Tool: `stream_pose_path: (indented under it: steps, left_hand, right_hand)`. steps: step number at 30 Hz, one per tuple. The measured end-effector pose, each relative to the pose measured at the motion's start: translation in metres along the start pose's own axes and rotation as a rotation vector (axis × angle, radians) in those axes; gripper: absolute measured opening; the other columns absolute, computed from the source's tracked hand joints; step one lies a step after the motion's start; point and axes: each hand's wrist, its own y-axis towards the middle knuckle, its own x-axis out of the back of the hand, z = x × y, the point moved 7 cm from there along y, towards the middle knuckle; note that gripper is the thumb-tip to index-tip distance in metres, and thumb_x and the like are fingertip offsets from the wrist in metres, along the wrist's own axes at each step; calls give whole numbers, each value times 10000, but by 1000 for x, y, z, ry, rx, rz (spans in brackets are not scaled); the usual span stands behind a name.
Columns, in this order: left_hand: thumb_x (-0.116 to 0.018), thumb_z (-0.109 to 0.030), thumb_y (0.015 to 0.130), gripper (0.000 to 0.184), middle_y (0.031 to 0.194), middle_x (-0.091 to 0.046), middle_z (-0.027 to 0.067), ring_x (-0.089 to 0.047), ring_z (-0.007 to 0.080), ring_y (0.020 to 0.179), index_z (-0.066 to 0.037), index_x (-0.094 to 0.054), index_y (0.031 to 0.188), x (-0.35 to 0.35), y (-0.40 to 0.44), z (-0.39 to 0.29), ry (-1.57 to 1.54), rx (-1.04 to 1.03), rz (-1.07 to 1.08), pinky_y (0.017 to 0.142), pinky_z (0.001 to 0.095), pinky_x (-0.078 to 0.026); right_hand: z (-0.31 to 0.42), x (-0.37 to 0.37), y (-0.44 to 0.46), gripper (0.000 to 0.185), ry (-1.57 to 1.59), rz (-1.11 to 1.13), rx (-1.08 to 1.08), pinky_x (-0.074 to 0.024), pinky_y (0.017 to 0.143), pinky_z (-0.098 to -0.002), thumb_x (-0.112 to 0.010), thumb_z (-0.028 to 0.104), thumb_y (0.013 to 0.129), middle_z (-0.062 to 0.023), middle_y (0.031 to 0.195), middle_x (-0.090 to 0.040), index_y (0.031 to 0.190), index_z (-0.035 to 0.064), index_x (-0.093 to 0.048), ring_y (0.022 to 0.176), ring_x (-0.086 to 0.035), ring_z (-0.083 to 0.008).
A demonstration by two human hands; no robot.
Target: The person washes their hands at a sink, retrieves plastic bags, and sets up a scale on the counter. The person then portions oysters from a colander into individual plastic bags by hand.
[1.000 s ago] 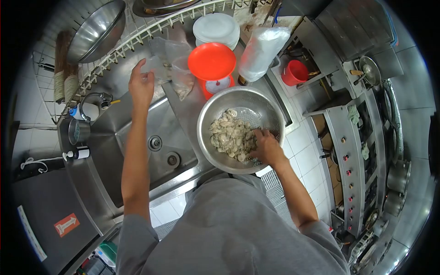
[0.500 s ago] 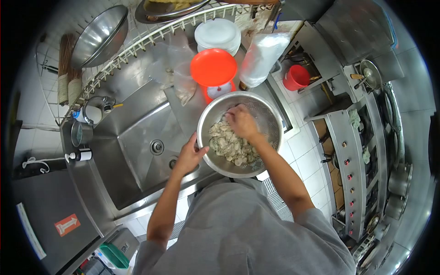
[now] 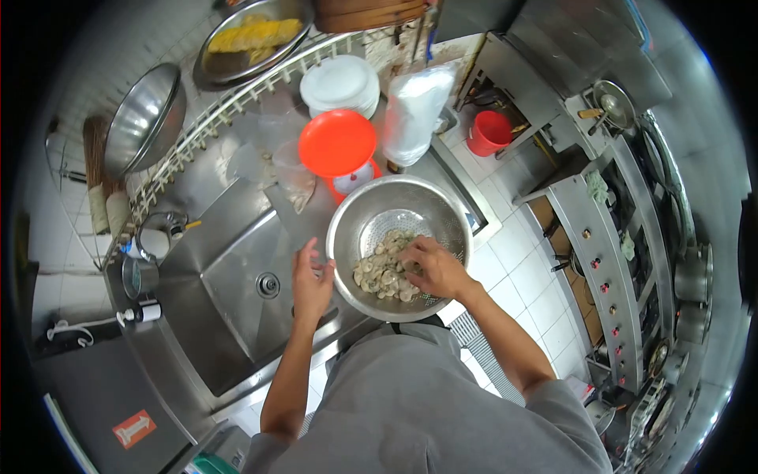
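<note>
A perforated metal colander (image 3: 367,197) stands at the right end of the sink counter, close against my body. Inside lies a heap of wet, pale grey-beige seafood pieces (image 3: 381,274) that look like shucked oysters. My right hand (image 3: 434,268) reaches into the colander with its fingers curled into the right side of the heap; its fingertips are partly hidden. Just off the colander's left rim is my left hand (image 3: 313,284), its fingers apart and nothing in them. Behind the colander sits an orange-red kitchen scale (image 3: 338,144) with a round dial.
To the left is the steel sink (image 3: 229,316). White plates (image 3: 339,83) and a clear plastic bag roll (image 3: 414,114) stand behind the scale. A wire rack holds metal bowls (image 3: 146,118). Over the tiled floor on the right are a red bucket (image 3: 489,133) and a stove (image 3: 600,272).
My left hand has let go of the colander's rim and moved left. My right hand has shifted toward me, and the heap now sits closer to the near side. The view has turned slightly.
</note>
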Motion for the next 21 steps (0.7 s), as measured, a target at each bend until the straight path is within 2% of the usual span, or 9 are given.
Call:
stream_pose_path:
  steps: [1, 2, 4, 5, 10, 14, 16, 18, 21]
  left_hand:
    - [-686, -58, 888, 508, 1126, -571, 101, -578, 173, 813, -56, -521, 1369, 6, 9, -23, -33, -79, -48, 733, 325, -509]
    - [-686, -58, 888, 508, 1126, -571, 101, -578, 173, 813, -56, -521, 1369, 6, 19, -44, -34, -97, -34, 733, 325, -509]
    - [-684, -59, 886, 463, 1136, -580, 111, -572, 173, 819, -53, -554, 1330, 8, 40, -119, -110, -390, 1, 728, 313, -499]
    - [-684, -84, 896, 438, 1151, -586, 120, -585, 200, 848, -53, -565, 1316, 7, 53, -148, -55, -473, 24, 740, 319, -503]
    - [-641, -283, 955, 456, 1215, -583, 199, -570, 382, 1101, -20, -557, 1318, -26, 123, -264, 184, -949, -103, 931, 443, -465]
    - [-596, -333, 975, 464, 1174, -590, 231, -564, 400, 1108, -2, -579, 1299, -62, 189, -282, 507, -1033, -212, 952, 450, -448]
    - [-602, -316, 970, 388, 1100, -627, 218, -597, 393, 1045, -5, -660, 1194, -71, 212, -283, 612, -963, -103, 913, 446, -466]
    - [-601, -292, 969, 322, 1032, -654, 187, -625, 379, 979, -14, -715, 1085, -71, 230, -278, 464, -947, -72, 867, 438, -480]
    - [-600, -275, 968, 291, 1015, -658, 160, -638, 362, 961, -30, -722, 1068, -70, 239, -282, 430, -978, -52, 843, 432, -486]
  right_hand:
    - [-9, -8, 3, 469, -4, 55, -87, -438, 953, -494, -771, 250, 781, -152, 1162, -576, 1211, 115, -640, 1127, -559, -346]
    - [-9, -12, 2, 469, -8, 34, -96, -438, 953, -494, -771, 250, 781, -152, 1162, -576, 1211, 115, -640, 1127, -559, -346]
    - [6, -12, 3, 706, -355, -66, -142, -413, 978, -543, -752, 485, 795, -182, 1315, -506, 1371, 139, -537, 1231, -493, -382]
    - [-5, -26, 3, 987, -305, 69, -241, -374, 1014, -593, -678, 710, 739, -200, 1481, -386, 1496, 150, -385, 1357, -384, -421]
    - [-3, -54, 1, 1134, -523, 90, -241, -329, 1054, -661, -679, 778, 653, -204, 1528, -339, 1522, 147, -313, 1395, -329, -456]
    - [-7, -59, -1, 1179, -438, 131, -270, -303, 1097, -637, -746, 750, 610, -209, 1572, -288, 1530, 149, -320, 1445, -280, -439]
    - [-7, -60, -2, 1164, -381, 124, -259, -306, 1105, -620, -801, 687, 597, -200, 1549, -318, 1521, 153, -337, 1442, -287, -434]
    - [-8, -58, -3, 1157, -360, 83, -301, -309, 1107, -609, -817, 661, 595, -194, 1539, -329, 1519, 153, -342, 1439, -290, -431]
    - [-9, -61, -9, 1132, -344, 12, -300, -314, 1111, -590, -835, 618, 603, -188, 1527, -340, 1514, 154, -349, 1435, -295, -420]
